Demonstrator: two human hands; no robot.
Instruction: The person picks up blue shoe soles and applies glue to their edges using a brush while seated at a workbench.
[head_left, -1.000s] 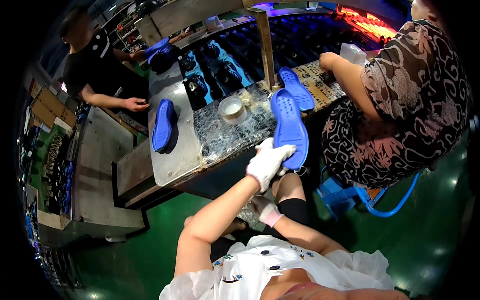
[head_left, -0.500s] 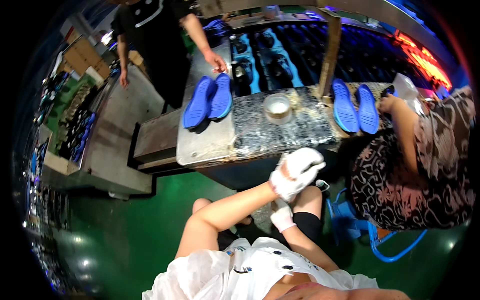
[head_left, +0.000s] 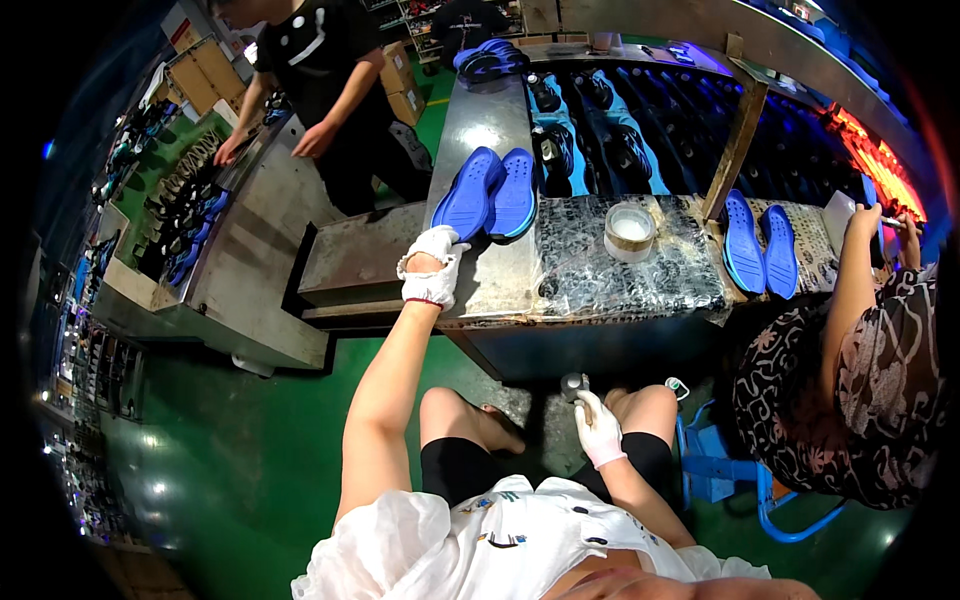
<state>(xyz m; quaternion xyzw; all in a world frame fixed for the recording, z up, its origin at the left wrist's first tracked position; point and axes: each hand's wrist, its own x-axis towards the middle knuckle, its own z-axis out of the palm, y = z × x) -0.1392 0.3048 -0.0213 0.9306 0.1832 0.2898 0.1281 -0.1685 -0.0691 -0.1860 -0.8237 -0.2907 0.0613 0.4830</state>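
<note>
A pair of blue shoe soles lies on the metal end of the bench. My gloved left hand (head_left: 432, 266) reaches out to them, its fingers closed on the near end of the left blue shoe sole (head_left: 468, 192). Beside it, the other sole (head_left: 514, 195) is untouched. Low between my knees, my gloved right hand (head_left: 598, 430) is closed round a short tool (head_left: 574, 384) with a rounded dark grey head; its exact kind is unclear. A white-rimmed round tub (head_left: 630, 232) stands on the plastic-covered part of the bench.
At right, a person in a patterned garment (head_left: 800, 390) works beside another pair of blue soles (head_left: 760, 250). Behind a post (head_left: 735, 145), shoe parts lie in rows on a dark bed (head_left: 640, 110). A person in black (head_left: 325, 95) stands at a metal counter (head_left: 240, 260) on the left.
My left hand has moved from above my knees out to the left sole. The right hand's tool has come into sight. The person in black has drawn their hand back from the soles.
</note>
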